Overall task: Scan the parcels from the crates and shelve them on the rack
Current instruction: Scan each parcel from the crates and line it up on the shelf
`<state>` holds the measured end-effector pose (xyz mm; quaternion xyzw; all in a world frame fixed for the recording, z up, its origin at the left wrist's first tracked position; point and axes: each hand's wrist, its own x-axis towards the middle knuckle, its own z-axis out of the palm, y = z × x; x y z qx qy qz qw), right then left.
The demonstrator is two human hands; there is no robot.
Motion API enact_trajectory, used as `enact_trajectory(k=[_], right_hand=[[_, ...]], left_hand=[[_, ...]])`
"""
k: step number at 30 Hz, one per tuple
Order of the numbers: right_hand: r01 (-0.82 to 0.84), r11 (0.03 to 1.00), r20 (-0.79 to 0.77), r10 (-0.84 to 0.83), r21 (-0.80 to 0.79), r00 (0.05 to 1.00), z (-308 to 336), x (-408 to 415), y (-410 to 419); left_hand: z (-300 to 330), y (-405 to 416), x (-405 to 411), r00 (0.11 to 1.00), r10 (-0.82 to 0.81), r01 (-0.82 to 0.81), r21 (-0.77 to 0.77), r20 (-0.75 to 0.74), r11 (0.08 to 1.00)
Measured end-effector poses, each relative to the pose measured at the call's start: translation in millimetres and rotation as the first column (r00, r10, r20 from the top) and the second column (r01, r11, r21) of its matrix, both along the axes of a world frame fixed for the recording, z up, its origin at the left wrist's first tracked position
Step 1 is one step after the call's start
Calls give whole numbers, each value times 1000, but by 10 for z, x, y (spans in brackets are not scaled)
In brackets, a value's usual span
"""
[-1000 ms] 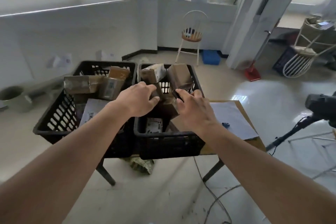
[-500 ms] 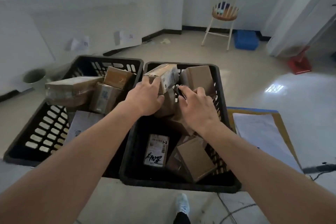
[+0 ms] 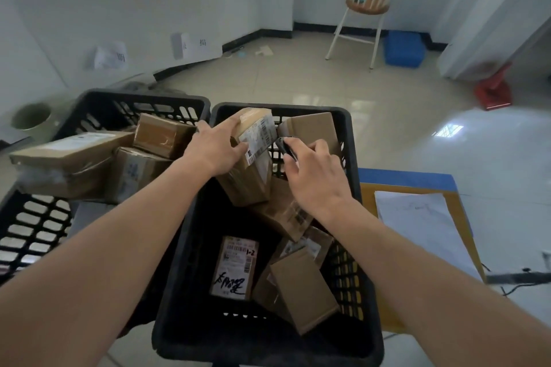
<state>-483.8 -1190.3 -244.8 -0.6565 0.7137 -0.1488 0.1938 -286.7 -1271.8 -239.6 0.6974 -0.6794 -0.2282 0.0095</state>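
Over the right-hand black crate both hands are at work. A cardboard parcel standing tilted in that crate is gripped by the left hand, its fingers curled over the box's top edge beside the white barcode label. A small dark scanner is pinched by the right hand, the thumb and curled fingers closed round it, its tip held just beside the label. Most of the scanner is covered by the hand, so its shape is hard to make out. Beneath the hands more parcels lie in the crate, one with a handwritten label; several are partly hidden by the forearms. Left of the fingers a second black crate is filled with larger boxes. Right of them a sheet of paper lies on the bench. Beyond, a chair, a blue bin and a red dustpan are seen on the tiled floor.
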Motion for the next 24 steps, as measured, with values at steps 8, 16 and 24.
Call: enact_trajectory(k=[8, 16, 24], right_hand=[[-54, 998, 41, 54, 15, 998, 172, 37, -45], [-242, 970, 7, 242, 15, 970, 626, 33, 67], [-412, 903, -78, 422, 120, 903, 1026, 58, 229]], left_hand=[[47, 49, 150, 962, 63, -66, -4, -264, 998], [277, 140, 473, 830, 66, -128, -75, -554, 989], [605, 145, 687, 802, -28, -88, -164, -596, 983]])
